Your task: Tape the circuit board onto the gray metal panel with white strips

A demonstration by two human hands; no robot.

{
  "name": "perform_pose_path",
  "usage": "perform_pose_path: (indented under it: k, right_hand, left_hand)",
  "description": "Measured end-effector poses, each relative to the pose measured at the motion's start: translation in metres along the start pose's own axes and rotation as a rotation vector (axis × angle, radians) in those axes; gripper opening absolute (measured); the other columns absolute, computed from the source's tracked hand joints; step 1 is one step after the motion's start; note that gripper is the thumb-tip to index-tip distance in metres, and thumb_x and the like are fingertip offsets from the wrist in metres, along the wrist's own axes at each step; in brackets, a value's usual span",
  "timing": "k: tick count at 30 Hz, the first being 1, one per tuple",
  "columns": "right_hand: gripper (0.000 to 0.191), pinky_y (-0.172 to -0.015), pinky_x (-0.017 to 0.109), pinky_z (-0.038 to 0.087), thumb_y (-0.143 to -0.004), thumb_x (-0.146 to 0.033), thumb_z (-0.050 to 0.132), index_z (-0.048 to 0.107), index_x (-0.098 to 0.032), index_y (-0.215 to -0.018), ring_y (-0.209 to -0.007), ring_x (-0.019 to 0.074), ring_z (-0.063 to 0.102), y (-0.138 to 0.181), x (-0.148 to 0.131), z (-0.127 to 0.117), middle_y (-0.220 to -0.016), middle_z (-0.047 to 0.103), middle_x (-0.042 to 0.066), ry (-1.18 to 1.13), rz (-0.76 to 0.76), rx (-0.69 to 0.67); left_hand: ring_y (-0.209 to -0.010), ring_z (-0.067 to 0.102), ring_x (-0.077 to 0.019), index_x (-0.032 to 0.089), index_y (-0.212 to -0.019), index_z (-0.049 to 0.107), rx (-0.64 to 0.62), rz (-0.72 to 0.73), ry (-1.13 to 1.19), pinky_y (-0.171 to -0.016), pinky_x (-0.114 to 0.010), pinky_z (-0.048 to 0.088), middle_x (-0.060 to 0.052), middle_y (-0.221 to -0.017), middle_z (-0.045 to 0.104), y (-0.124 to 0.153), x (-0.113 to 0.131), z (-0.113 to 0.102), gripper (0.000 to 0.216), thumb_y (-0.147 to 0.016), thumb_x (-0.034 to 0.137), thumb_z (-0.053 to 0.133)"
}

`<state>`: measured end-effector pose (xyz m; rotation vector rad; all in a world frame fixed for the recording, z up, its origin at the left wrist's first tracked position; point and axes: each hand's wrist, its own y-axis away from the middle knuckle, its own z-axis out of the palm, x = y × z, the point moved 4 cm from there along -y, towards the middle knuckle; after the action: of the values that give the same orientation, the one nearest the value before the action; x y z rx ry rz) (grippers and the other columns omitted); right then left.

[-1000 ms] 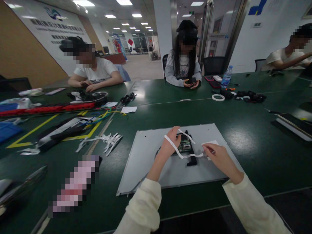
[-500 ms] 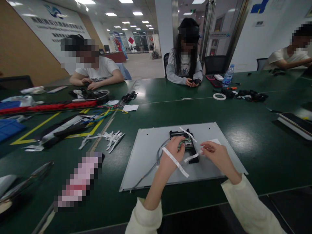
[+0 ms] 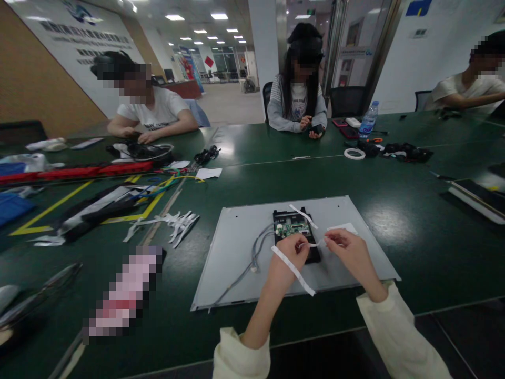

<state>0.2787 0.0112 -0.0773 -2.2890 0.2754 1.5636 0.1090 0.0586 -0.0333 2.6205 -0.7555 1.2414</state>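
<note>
A short white tape strip spans the gap between my two hands. My left hand pinches one end of it, and my right hand has its fingertips closed on the other. Across the back of my left hand lies a longer white strip, its tail hanging past the wrist. Both hands are over a flat grey panel. On the panel sits a black plastic frame holding a green circuit board, partly hidden by my left hand. Another white strip crosses the frame's upper right corner.
Grey cables run from the board across the panel. Left of it lie crumpled white strips and a blurred-out pink phone-shaped object. Farther off are a tape roll, a water bottle and people seated around the table.
My left hand has left the circuit board and come down and right, its fingers now on the strip's near end. The board shows more fully. My right hand has hardly moved.
</note>
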Motion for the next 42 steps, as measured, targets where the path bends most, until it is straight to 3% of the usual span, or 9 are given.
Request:
perform_pose_path:
  k: [12,42]
  right_hand:
    - [0.019,-0.071,0.033,0.050,-0.084,-0.021,0.048,0.065,-0.019,-0.094,-0.076,0.0202,0.061,0.003,-0.006,0.009,-0.087,0.064,0.008,0.421,-0.246,0.024]
    - [0.017,-0.069,0.029,0.044,-0.086,-0.020,0.049,0.064,-0.018,-0.096,-0.073,0.0159,0.057,0.008,-0.005,0.015,-0.085,0.058,0.004,0.469,-0.257,0.012]
  left_hand:
    - [-0.054,0.054,-0.0143,0.019,-0.077,0.057,0.103,-0.165,-0.272,-0.050,-0.024,0.027,0.000,-0.059,0.057,0.004,-0.016,0.022,0.017,-0.089,0.026,0.047]
    - [-0.063,0.060,-0.0151,0.019,-0.084,0.057,0.089,-0.183,-0.318,-0.056,-0.024,0.033,-0.001,-0.069,0.063,0.009,-0.016,0.023,0.013,-0.089,0.024,0.045]
